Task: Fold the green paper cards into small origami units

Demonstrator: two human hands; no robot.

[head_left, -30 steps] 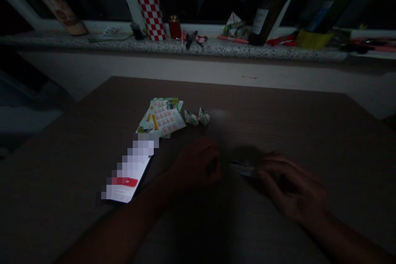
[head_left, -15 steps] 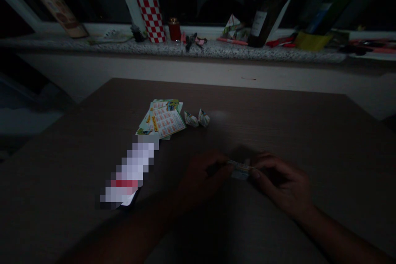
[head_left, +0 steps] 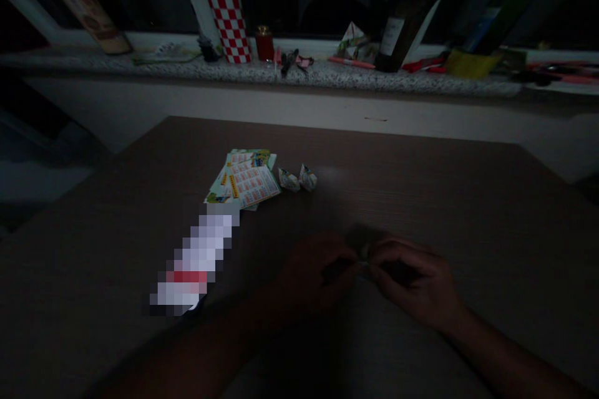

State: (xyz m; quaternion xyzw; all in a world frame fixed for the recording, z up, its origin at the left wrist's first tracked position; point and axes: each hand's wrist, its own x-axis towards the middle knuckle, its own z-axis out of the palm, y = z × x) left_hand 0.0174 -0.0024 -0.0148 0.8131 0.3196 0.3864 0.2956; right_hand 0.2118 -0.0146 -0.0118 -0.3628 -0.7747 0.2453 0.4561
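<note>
The scene is very dark. My left hand and my right hand meet low over the brown table, fingertips pinched together on a small folded paper piece that is almost hidden between them. Beyond the hands lie two small folded paper shapes and a fanned stack of colourful printed cards. A lit phone lies to the left of my left forearm.
A speckled stone windowsill runs along the back. It holds a red-and-white checkered bottle, a small red jar, a dark wine bottle, pens, folded papers and a yellow object.
My hands have closed in on each other. The small paper, seen between the fingertips half a second ago, is now mostly covered by my fingers.
</note>
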